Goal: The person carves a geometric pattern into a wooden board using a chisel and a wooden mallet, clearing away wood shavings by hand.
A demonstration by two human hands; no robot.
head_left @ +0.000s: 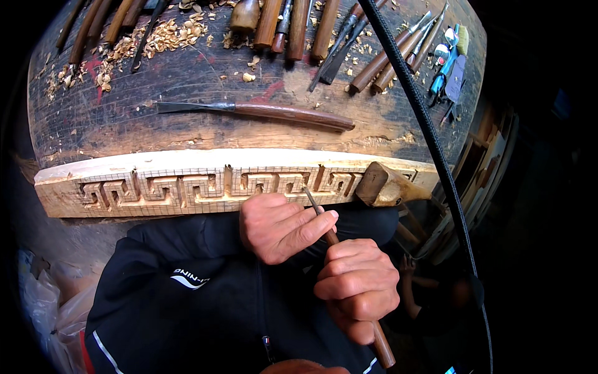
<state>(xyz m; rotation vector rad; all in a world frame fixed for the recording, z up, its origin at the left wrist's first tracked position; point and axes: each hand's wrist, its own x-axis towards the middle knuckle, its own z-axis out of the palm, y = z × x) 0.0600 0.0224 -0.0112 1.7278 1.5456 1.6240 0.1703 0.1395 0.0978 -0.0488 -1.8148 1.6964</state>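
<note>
— Fingers [311, 225] of my left hand [280, 227] were pinched together on the metal shaft of the chisel [324, 227], low down near its tip, with the forefinger laid along the steel.

— And your other hand?

— My right hand [358, 290] was wrapped tight in a fist around the chisel's wooden handle, whose end stuck out below my knuckles toward me.

— Where was the blade itself?

— Its tip was touching the carved plank [187, 187], in the band of square key pattern, a little right of the middle. I could not tell how deep it sat in the wood.

— How did the plank lie?

— It ran crosswise along the near edge of the counter [124, 118], right in front of my dark jacket [187, 287], with a pencilled grid over its face. A wooden mallet [386, 185] rested at the plank's right end, just beside my left hand.

— Anything else on the counter?

— One long chisel with a brown handle [261, 112] lay alone behind the plank, parallel to it. Further back was a row of more wooden-handled tools [299, 28], and wood chips [168, 34] were scattered at the far left. A black cord [423, 118] crossed the right side, and a few blue tools [445, 68] lay at the far right corner.
</note>
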